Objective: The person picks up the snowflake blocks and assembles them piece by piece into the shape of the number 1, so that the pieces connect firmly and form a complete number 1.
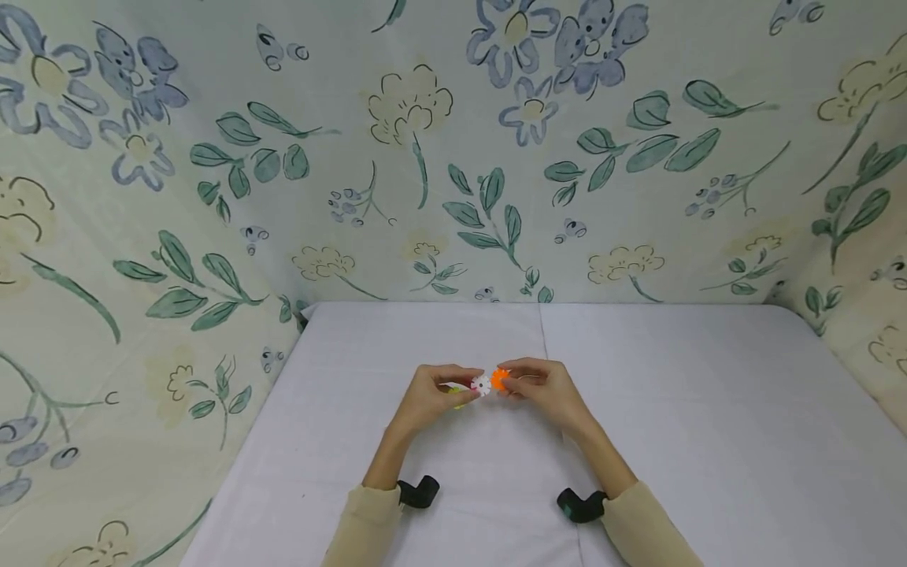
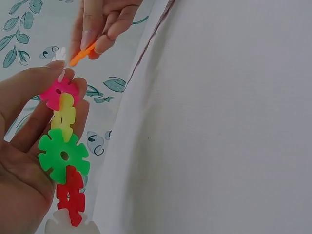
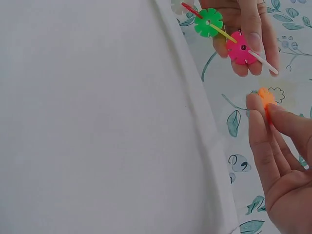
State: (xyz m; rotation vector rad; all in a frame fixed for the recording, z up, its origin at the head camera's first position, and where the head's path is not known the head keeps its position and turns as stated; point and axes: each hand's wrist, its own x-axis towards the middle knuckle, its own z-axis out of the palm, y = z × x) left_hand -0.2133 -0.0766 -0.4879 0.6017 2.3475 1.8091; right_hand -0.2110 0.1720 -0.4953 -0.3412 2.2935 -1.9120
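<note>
My left hand (image 1: 434, 396) pinches one end of a chain of notched plastic snowflake discs. In the left wrist view the chain runs from a white disc (image 2: 60, 54) through a pink disc (image 2: 57, 96), a yellow disc (image 2: 63, 117), a green disc (image 2: 64, 156) and a red disc (image 2: 71, 192) to another white disc (image 2: 70, 225). Between the thumb and fingers of my right hand (image 1: 549, 387) is a single orange disc (image 3: 266, 99). It faces the chain's white end disc, with a small gap between them in the right wrist view.
Both hands are above a table with a white cloth (image 1: 680, 409). A floral curtain (image 1: 453, 142) hangs behind it and along the sides. Black straps with a camera mount sit at the left wrist (image 1: 420, 492) and the right wrist (image 1: 581, 505).
</note>
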